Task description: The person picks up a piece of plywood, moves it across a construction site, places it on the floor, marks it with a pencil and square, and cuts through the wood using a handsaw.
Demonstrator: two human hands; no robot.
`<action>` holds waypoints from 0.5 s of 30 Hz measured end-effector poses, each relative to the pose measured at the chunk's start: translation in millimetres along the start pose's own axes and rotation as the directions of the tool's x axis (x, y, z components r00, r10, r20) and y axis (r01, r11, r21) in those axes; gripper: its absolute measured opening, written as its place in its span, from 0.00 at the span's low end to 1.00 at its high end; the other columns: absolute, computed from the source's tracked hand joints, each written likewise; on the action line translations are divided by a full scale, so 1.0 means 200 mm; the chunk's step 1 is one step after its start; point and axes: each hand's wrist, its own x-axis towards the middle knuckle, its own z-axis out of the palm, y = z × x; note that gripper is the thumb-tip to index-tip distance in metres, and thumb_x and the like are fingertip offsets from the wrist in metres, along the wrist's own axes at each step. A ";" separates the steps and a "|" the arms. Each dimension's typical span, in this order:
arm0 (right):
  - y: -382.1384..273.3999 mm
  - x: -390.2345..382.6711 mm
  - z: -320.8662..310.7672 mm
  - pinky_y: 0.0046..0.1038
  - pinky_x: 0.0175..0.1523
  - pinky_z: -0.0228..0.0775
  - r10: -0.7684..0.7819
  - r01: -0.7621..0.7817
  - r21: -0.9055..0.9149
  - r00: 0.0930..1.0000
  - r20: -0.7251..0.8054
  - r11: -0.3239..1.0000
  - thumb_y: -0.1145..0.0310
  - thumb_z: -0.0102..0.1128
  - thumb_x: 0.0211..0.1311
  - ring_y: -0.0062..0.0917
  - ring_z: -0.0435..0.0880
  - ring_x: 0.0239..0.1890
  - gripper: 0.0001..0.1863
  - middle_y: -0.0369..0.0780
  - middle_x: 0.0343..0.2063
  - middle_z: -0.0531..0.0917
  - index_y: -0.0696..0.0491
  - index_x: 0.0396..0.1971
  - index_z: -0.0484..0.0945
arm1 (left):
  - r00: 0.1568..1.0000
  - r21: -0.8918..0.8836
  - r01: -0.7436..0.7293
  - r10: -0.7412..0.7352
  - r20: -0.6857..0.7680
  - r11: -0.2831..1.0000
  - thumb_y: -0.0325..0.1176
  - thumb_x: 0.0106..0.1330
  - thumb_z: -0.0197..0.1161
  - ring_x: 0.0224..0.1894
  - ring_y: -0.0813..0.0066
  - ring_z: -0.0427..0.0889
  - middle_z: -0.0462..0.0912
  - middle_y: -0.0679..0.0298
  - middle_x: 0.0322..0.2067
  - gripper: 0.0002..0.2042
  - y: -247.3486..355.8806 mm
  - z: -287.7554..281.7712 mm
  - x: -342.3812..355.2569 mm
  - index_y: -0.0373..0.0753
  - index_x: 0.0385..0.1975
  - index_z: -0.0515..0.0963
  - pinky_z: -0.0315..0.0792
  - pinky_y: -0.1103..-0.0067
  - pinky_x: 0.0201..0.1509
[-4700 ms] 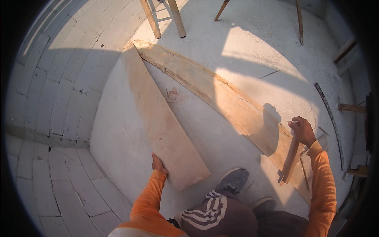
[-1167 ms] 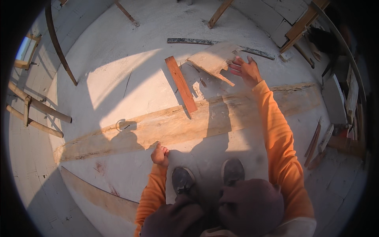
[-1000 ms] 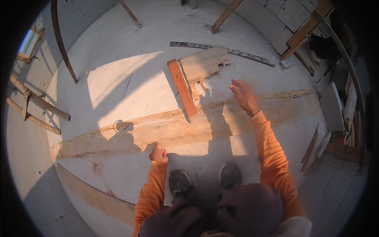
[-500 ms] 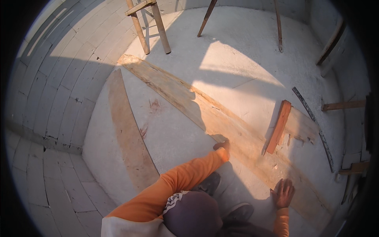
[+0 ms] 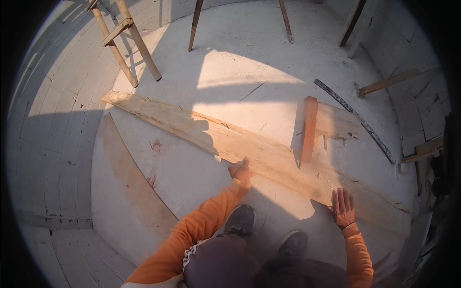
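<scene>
Head: hands at plank edge

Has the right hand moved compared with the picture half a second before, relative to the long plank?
Yes. The right hand has moved up onto the near edge of the long plank; earlier it was on the floor just below it.

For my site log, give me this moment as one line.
left hand: on long plank edge | right hand: flat on plank | short reddish board: lying across plank
</scene>
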 end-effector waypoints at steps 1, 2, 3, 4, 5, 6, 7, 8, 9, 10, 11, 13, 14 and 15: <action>-0.02 0.01 -0.11 0.58 0.67 0.64 0.011 -0.011 -0.008 0.999 -0.041 1.000 0.47 0.55 0.73 0.50 0.70 0.70 0.36 0.53 0.69 0.71 0.59 0.69 0.67 | 0.999 0.029 -0.010 0.011 -0.053 1.000 0.36 0.69 0.70 0.58 0.60 0.73 0.66 0.53 0.62 0.30 0.04 -0.01 -0.05 0.34 0.62 0.59 0.80 0.55 0.60; -0.04 0.02 -0.19 0.55 0.64 0.69 0.021 -0.021 0.010 0.998 -0.065 1.000 0.44 0.54 0.73 0.46 0.73 0.68 0.33 0.49 0.67 0.73 0.56 0.64 0.73 | 0.999 0.040 0.028 -0.030 0.044 0.999 0.35 0.70 0.69 0.57 0.60 0.75 0.71 0.53 0.60 0.26 0.08 -0.09 0.00 0.34 0.63 0.66 0.78 0.56 0.62; -0.07 0.04 -0.24 0.52 0.60 0.72 0.089 -0.082 0.069 0.991 -0.100 0.994 0.41 0.54 0.71 0.45 0.75 0.65 0.32 0.46 0.64 0.76 0.53 0.59 0.76 | 0.985 0.002 0.039 -0.038 0.166 0.999 0.33 0.70 0.67 0.53 0.59 0.79 0.77 0.55 0.56 0.22 0.15 -0.18 0.00 0.31 0.61 0.73 0.78 0.59 0.63; -0.12 0.11 -0.33 0.49 0.58 0.74 0.123 -0.124 0.008 0.977 -0.173 0.992 0.39 0.54 0.70 0.43 0.78 0.61 0.30 0.44 0.59 0.80 0.49 0.55 0.79 | 0.970 -0.089 0.005 0.016 0.242 0.996 0.32 0.68 0.68 0.48 0.62 0.80 0.78 0.54 0.50 0.18 0.22 -0.28 0.07 0.30 0.53 0.76 0.80 0.57 0.59; -0.13 0.12 -0.40 0.45 0.53 0.74 0.162 -0.178 -0.031 0.946 -0.281 0.984 0.37 0.53 0.70 0.38 0.82 0.53 0.28 0.40 0.48 0.83 0.48 0.47 0.80 | 0.976 -0.044 -0.073 0.081 0.200 0.996 0.30 0.67 0.66 0.44 0.62 0.85 0.82 0.56 0.46 0.15 0.30 -0.28 0.04 0.29 0.50 0.78 0.83 0.60 0.54; -0.16 0.11 -0.43 0.40 0.46 0.73 0.258 -0.253 0.055 0.921 -0.292 0.966 0.35 0.53 0.68 0.32 0.82 0.42 0.27 0.35 0.38 0.82 0.47 0.37 0.78 | 0.973 0.023 -0.115 0.107 0.205 0.993 0.31 0.67 0.66 0.37 0.64 0.86 0.84 0.56 0.39 0.13 0.35 -0.28 0.05 0.28 0.45 0.79 0.84 0.65 0.45; -0.18 0.08 -0.40 0.35 0.40 0.68 0.303 -0.300 0.071 0.869 -0.392 0.951 0.34 0.53 0.67 0.28 0.79 0.35 0.28 0.32 0.31 0.80 0.46 0.32 0.76 | 0.967 0.100 -0.154 0.129 0.220 0.983 0.32 0.67 0.65 0.30 0.65 0.87 0.86 0.57 0.32 0.12 0.38 -0.28 0.06 0.27 0.40 0.80 0.86 0.70 0.37; -0.21 0.06 -0.42 0.32 0.37 0.65 0.338 -0.341 0.072 0.839 -0.426 0.937 0.33 0.54 0.66 0.25 0.78 0.32 0.28 0.32 0.27 0.78 0.46 0.31 0.75 | 0.956 0.205 -0.162 0.102 0.276 0.965 0.35 0.68 0.65 0.29 0.65 0.87 0.85 0.55 0.30 0.12 0.43 -0.26 0.02 0.29 0.38 0.79 0.84 0.71 0.32; -0.22 0.06 -0.45 0.31 0.35 0.64 0.332 -0.350 0.060 0.802 -0.498 0.935 0.36 0.56 0.66 0.24 0.77 0.30 0.26 0.31 0.25 0.77 0.46 0.30 0.75 | 0.961 0.221 -0.253 0.219 0.169 0.942 0.38 0.69 0.64 0.25 0.67 0.85 0.84 0.56 0.28 0.14 0.45 -0.21 0.00 0.31 0.36 0.79 0.82 0.73 0.27; -0.23 0.06 -0.48 0.31 0.35 0.64 0.344 -0.352 0.077 0.806 -0.482 0.933 0.38 0.56 0.66 0.24 0.77 0.30 0.24 0.31 0.25 0.77 0.47 0.30 0.75 | 0.939 0.250 -0.307 0.250 0.236 0.918 0.39 0.68 0.63 0.23 0.69 0.82 0.83 0.58 0.27 0.13 0.49 -0.25 0.07 0.32 0.34 0.78 0.81 0.74 0.25; -0.25 0.04 -0.50 0.31 0.35 0.64 0.361 -0.356 0.099 0.814 -0.455 0.929 0.40 0.57 0.67 0.23 0.77 0.29 0.23 0.32 0.25 0.77 0.47 0.30 0.75 | 0.962 0.345 -0.263 0.218 0.165 0.901 0.41 0.67 0.64 0.21 0.72 0.79 0.81 0.60 0.24 0.14 0.53 -0.18 0.05 0.35 0.31 0.77 0.80 0.75 0.24; -0.27 0.11 -0.55 0.31 0.33 0.66 0.366 -0.310 0.199 0.830 -0.422 0.930 0.41 0.54 0.70 0.26 0.80 0.25 0.24 0.33 0.21 0.77 0.48 0.28 0.75 | 0.947 0.411 -0.318 0.308 0.092 0.854 0.44 0.64 0.66 0.18 0.74 0.72 0.75 0.60 0.21 0.17 0.62 -0.11 0.07 0.36 0.28 0.74 0.79 0.75 0.22; -0.29 0.15 -0.56 0.32 0.32 0.68 0.392 -0.320 0.237 0.831 -0.394 0.917 0.38 0.52 0.71 0.28 0.80 0.23 0.27 0.34 0.18 0.76 0.49 0.26 0.74 | 0.926 0.465 -0.375 0.348 0.148 0.802 0.45 0.65 0.66 0.17 0.73 0.70 0.74 0.60 0.20 0.18 0.65 -0.11 0.10 0.34 0.30 0.73 0.77 0.75 0.20; -0.31 0.22 -0.55 0.34 0.33 0.69 0.407 -0.310 0.288 0.825 -0.393 0.906 0.35 0.49 0.71 0.31 0.82 0.22 0.30 0.35 0.18 0.79 0.50 0.25 0.75 | 0.909 0.507 -0.405 0.395 0.134 0.760 0.47 0.65 0.67 0.17 0.72 0.70 0.74 0.60 0.20 0.20 0.68 -0.10 0.15 0.33 0.32 0.73 0.76 0.73 0.19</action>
